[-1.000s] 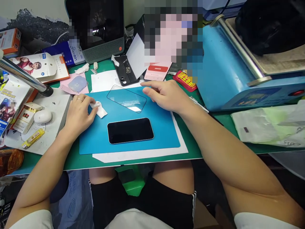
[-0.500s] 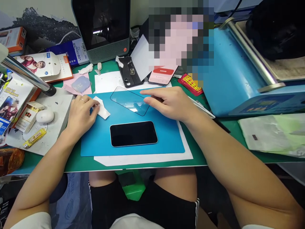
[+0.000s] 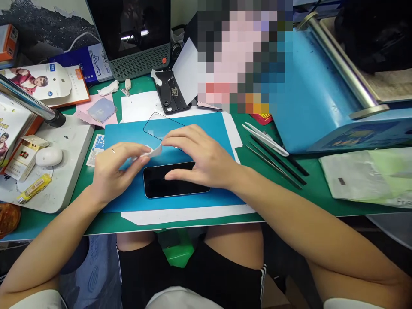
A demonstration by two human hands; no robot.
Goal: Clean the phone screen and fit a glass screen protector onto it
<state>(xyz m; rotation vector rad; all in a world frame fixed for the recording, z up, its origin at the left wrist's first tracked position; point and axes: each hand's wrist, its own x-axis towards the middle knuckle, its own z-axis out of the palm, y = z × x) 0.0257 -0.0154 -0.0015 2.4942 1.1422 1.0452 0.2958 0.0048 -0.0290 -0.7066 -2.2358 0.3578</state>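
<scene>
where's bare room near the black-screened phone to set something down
Flat blue mat: upper right, between the right hand and the mat's edge. Green tabletop: between slim dark tools and the pale plastic bag. Crowded left: small white-gold box, white oval case.

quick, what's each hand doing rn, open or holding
Left hand: closed, pinching the white wipe.
Right hand: open over the smartphone; contact with the wipe unclear.

Along the phone's (image 3: pixel 167 182) near edge, a strip of the blue mat (image 3: pixel 128 204) lies open. The left hand (image 3: pixel 112 171) and white wipe (image 3: pixel 155 152) block its left side; the right hand (image 3: pixel 206 161) overhangs the phone and hides part of the glass sheet (image 3: pixel 156 122). Rightward, tweezers (image 3: pixel 278 160) precede the bulky blue machine (image 3: pixel 309 103).
</scene>
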